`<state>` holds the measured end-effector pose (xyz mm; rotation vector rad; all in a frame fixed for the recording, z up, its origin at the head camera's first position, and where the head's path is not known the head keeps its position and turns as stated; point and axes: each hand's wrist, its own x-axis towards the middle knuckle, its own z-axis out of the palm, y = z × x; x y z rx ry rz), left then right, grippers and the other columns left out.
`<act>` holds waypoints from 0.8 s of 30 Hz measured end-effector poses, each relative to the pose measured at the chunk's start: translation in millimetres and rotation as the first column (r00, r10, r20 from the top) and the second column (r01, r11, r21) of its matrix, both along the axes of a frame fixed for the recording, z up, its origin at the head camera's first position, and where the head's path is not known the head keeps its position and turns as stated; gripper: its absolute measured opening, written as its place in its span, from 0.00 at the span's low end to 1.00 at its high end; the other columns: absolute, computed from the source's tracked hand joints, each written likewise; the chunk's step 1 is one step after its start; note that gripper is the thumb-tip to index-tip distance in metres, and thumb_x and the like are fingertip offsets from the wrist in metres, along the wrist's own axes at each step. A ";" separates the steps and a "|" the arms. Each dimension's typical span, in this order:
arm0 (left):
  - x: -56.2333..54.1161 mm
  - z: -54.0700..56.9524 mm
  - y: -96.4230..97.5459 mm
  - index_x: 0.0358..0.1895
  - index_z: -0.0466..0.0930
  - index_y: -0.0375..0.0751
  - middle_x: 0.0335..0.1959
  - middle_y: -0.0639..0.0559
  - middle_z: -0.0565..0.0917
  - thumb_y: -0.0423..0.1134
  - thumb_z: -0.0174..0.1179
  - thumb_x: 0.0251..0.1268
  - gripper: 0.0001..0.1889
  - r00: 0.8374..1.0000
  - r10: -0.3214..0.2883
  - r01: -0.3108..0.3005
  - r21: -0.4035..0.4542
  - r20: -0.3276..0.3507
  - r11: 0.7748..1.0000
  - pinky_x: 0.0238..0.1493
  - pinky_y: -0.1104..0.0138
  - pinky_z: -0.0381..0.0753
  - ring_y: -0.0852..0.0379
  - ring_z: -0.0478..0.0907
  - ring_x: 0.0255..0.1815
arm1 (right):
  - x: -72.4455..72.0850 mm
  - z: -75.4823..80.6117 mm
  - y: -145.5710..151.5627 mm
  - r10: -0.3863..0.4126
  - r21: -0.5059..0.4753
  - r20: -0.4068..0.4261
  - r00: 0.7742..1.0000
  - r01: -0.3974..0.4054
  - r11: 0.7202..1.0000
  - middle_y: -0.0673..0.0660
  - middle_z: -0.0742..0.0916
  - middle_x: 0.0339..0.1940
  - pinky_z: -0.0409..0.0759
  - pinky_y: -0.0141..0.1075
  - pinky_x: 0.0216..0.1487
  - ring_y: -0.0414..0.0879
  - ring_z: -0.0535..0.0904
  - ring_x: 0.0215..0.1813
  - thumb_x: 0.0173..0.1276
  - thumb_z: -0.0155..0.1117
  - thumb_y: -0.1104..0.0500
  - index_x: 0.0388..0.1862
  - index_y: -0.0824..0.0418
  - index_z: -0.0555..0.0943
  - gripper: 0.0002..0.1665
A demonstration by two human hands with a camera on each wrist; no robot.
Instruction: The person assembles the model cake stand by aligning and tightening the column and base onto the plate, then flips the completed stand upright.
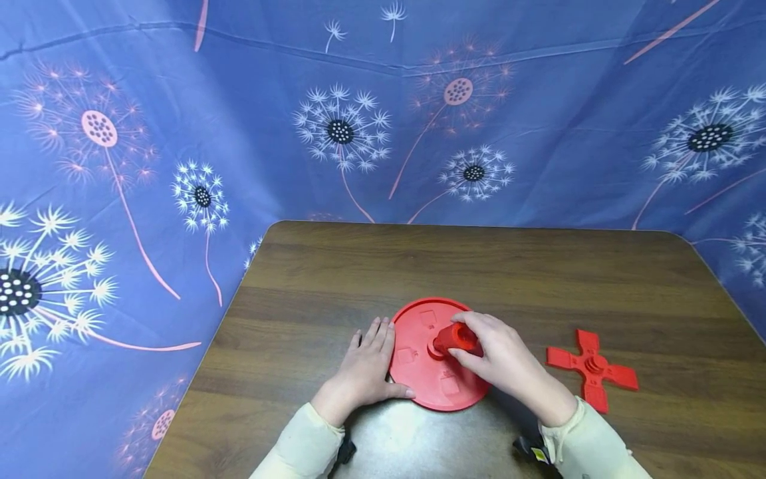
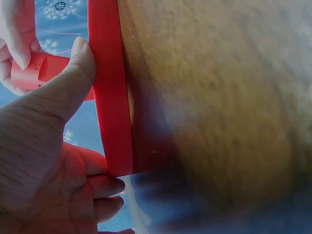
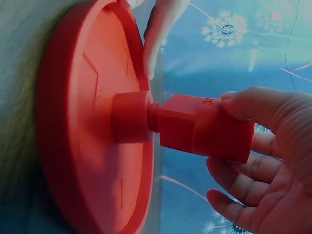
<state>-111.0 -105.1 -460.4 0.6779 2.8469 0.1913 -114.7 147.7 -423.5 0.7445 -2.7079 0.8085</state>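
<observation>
A round red tray-like disc (image 1: 419, 379) with a raised rim lies on the table, a short round post at its centre. My left hand (image 1: 369, 369) rests along its left edge with fingers straight and the thumb (image 2: 83, 61) against the rim. My right hand (image 1: 505, 356) pinches a red hollow-ended piece (image 3: 202, 126) between thumb and fingers. That piece has a faceted lower part, a rounder outer part and a small raised marking. Its narrow neck (image 3: 154, 117) meets the post (image 3: 131, 117), and it stands tilted in the head view.
A flat red cross-shaped piece (image 1: 595, 364) with a round centre knob lies on the table to the right of my right hand. The wood-grain table (image 1: 479, 259) has rounded far corners. A blue dandelion-print cloth (image 1: 383, 80) hangs behind it and along the left side.
</observation>
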 end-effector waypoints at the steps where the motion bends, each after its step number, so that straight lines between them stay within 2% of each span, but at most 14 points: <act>1: 0.0 -0.3 0.0 0.75 0.52 0.32 0.76 0.38 0.55 0.73 0.63 0.47 0.61 1.000 0.000 0.000 0.000 0.001 1.000 0.71 0.45 0.57 0.44 0.50 0.77 | -0.9 0.1 -1.5 0.011 -0.002 0.005 1.000 -0.011 1.000 0.55 0.85 0.46 0.82 0.47 0.44 0.50 0.81 0.46 0.51 0.79 0.59 0.54 0.60 0.80 0.29; 4: 0.4 -0.6 0.1 0.75 0.52 0.32 0.76 0.38 0.55 0.73 0.63 0.47 0.62 1.000 -0.001 0.001 0.004 0.004 1.000 0.71 0.45 0.57 0.44 0.50 0.77 | -3.2 0.8 -5.0 0.049 -0.005 0.012 0.999 -0.049 0.999 0.56 0.85 0.52 0.80 0.51 0.51 0.53 0.81 0.52 0.54 0.78 0.57 0.58 0.60 0.80 0.31; 10: 0.8 -2.4 -0.2 0.76 0.51 0.32 0.77 0.39 0.54 0.74 0.63 0.46 0.62 1.000 0.004 -0.004 0.011 0.009 1.000 0.71 0.44 0.56 0.44 0.48 0.78 | -6.4 2.3 -6.5 0.124 -0.006 0.047 0.991 -0.124 0.992 0.57 0.81 0.61 0.78 0.51 0.56 0.54 0.77 0.58 0.59 0.74 0.55 0.66 0.61 0.75 0.36; 16: 0.4 -3.1 -0.7 0.76 0.50 0.32 0.77 0.39 0.53 0.74 0.63 0.46 0.63 1.000 0.006 -0.006 0.024 0.013 1.000 0.71 0.44 0.56 0.44 0.48 0.78 | -6.1 3.5 -3.7 0.157 -0.013 0.111 0.981 -0.156 0.988 0.60 0.77 0.67 0.67 0.57 0.65 0.59 0.72 0.66 0.65 0.67 0.57 0.69 0.65 0.71 0.35; 24: -0.2 -4.9 -1.9 0.76 0.50 0.31 0.77 0.38 0.54 0.74 0.63 0.47 0.63 1.000 -0.009 0.009 0.032 0.000 0.999 0.72 0.49 0.56 0.43 0.49 0.77 | -9.6 1.9 -3.6 0.156 -0.047 0.113 0.981 -0.151 0.987 0.60 0.77 0.66 0.71 0.54 0.64 0.58 0.73 0.66 0.67 0.66 0.58 0.69 0.65 0.71 0.32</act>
